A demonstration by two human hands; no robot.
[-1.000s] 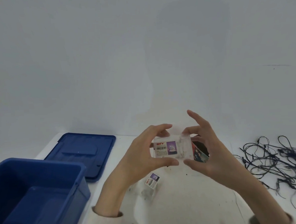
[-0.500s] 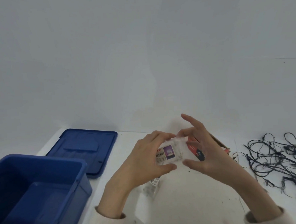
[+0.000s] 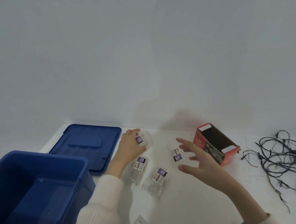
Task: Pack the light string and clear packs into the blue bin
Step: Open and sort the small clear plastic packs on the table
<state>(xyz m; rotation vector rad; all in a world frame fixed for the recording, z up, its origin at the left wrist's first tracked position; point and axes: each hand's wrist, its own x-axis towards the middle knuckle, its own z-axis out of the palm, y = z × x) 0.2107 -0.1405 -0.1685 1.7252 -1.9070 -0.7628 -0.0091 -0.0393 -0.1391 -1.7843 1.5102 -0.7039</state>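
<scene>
A white table (image 3: 191, 203) stands against a pale wall. The left hand (image 3: 130, 147) is closed around a clear pack (image 3: 142, 140) beside the blue lid (image 3: 87, 145). The right hand (image 3: 196, 159) hovers with fingers spread over another pack (image 3: 176, 155). Two more packs (image 3: 139, 165) lie between them. The blue bin (image 3: 45, 191) sits at left, the light string (image 3: 283, 158) far right.
</scene>
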